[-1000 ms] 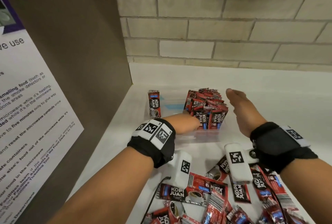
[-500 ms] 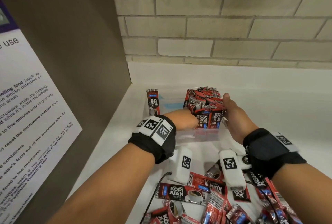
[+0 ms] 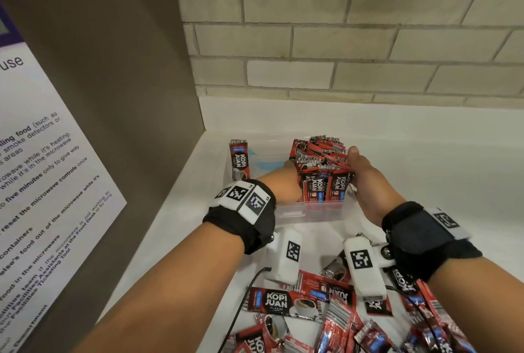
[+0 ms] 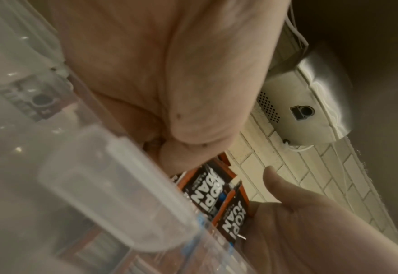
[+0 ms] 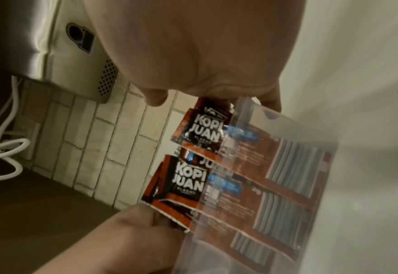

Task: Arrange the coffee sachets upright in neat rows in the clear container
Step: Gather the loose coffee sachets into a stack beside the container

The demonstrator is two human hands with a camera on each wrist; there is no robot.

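Note:
The clear container (image 3: 286,212) stands on the white counter. A bunch of red-and-black coffee sachets (image 3: 320,171) stands upright in its right half. My left hand (image 3: 286,179) is inside the container and presses the bunch's left side; its fingertips are hidden behind the sachets. My right hand (image 3: 360,171) lies flat against the bunch's right side with the thumb above the tops. In the right wrist view the sachets (image 5: 193,133) sit between both hands. One single sachet (image 3: 240,160) stands upright in the back left corner. Several loose sachets (image 3: 286,303) lie in a heap near me.
A brown side panel with a printed notice (image 3: 42,182) rises close on the left. A brick wall (image 3: 340,41) closes the back. Bare white counter (image 3: 425,160) stretches right of the container. A steel appliance (image 4: 310,103) hangs above in the wrist views.
My right hand came in from the right, out of the air, and now lies against the bunch of sachets. My left hand stayed pressed to the bunch's left side.

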